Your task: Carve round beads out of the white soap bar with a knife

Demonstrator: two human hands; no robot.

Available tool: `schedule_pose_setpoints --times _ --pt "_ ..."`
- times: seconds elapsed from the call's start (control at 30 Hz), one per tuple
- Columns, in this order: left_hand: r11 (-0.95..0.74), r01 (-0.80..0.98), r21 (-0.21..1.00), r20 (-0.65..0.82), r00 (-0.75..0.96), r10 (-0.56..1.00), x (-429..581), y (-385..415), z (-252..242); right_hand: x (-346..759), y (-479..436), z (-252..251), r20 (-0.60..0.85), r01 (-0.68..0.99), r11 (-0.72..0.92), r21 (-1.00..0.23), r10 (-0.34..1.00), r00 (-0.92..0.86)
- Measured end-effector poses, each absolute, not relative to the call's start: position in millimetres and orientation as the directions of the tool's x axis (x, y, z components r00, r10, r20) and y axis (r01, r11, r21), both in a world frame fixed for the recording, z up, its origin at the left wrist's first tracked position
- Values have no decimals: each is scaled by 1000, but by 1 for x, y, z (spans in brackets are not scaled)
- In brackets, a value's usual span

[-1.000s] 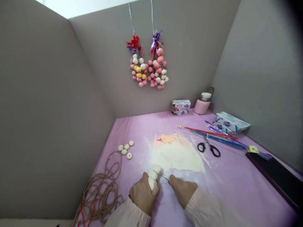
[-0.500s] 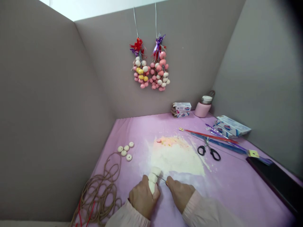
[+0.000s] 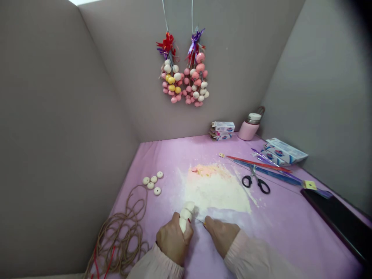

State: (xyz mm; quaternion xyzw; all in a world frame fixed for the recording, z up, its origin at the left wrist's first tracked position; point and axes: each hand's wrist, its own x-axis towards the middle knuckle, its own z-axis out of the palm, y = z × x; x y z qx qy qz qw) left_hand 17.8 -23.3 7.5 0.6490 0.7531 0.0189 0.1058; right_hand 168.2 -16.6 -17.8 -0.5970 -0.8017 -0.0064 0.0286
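Note:
My left hand (image 3: pixel 173 238) is closed round a white, notched piece that looks like carved soap (image 3: pixel 186 214); its rounded upper end sticks out past my fingers. Facing it, my right hand (image 3: pixel 221 234) pinches a thin-bladed knife (image 3: pixel 199 220), most of its handle hidden in my fingers. The blade points left at the soap, with a small gap between them. Just beyond both hands spreads a layer of pale shavings and powder (image 3: pixel 216 193), pinkish at its far edge. Several white round beads (image 3: pixel 150 186) with holes lie to the left.
Brown cord (image 3: pixel 123 232) lies tangled at left. On the right are black-handled scissors (image 3: pixel 254 180), ribbons (image 3: pixel 270 175), a dark flat object (image 3: pixel 331 221) and soap boxes (image 3: pixel 286 150). A pink jar (image 3: pixel 249 128) stands behind. Bead bunches (image 3: pixel 171 79) hang on the partition.
The knife blade has come away from the soap's notch. My left hand has shifted slightly left with the soap, and the head view has tilted a little downward.

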Motion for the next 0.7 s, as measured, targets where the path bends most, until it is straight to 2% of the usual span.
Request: schedule_pose_setpoints --times 0.1,0.33,0.57,0.7 --pt "161 973 164 -137 -139 981 19 -24 9 171 -19 -20 53 940 338 32 939 -340" --pt "229 968 100 -186 -208 960 30 -27 20 163 -18 -6 -12 955 292 57 956 -292" --pt "185 982 21 -95 -183 979 35 -29 6 160 -16 6 -171 953 296 -62 938 -303" --pt "165 986 12 -89 -163 983 35 -30 3 162 -13 1 -198 947 304 -107 927 -320"
